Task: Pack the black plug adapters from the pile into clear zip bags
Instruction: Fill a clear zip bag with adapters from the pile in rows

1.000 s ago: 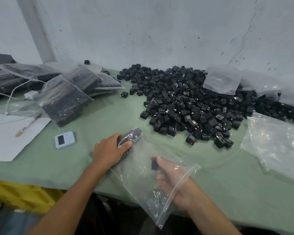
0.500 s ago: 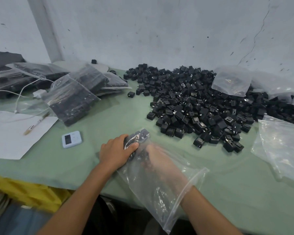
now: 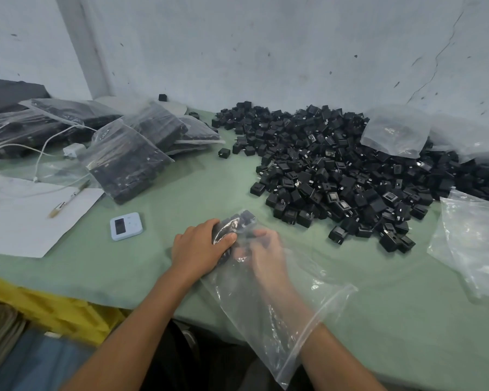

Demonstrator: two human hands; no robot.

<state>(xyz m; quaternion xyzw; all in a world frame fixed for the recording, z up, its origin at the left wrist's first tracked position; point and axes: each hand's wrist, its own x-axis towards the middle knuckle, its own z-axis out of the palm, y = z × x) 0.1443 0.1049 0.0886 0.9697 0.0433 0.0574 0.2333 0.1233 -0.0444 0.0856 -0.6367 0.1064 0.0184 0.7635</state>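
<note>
While the left hand (image 3: 199, 251) grips the clear zip bag (image 3: 237, 300) at lower centre, the right hand (image 3: 266, 256) sits inside it (grip unclear through plastic); the pile of black plug adapters (image 3: 336, 170) lies centre right.

My right hand (image 3: 266, 258) has pushed far deeper into the clear plastic zip bag (image 3: 280, 334) — a second ago it sat only just inside the mouth, one small black plug adapter pinched in its fingers; now the mouth lies round my wrist. My fingertips (image 3: 261, 233) have reached the closed far end, against the bunch of black plug adapters (image 3: 239, 221) there — the carried one no longer shows apart.
</note>
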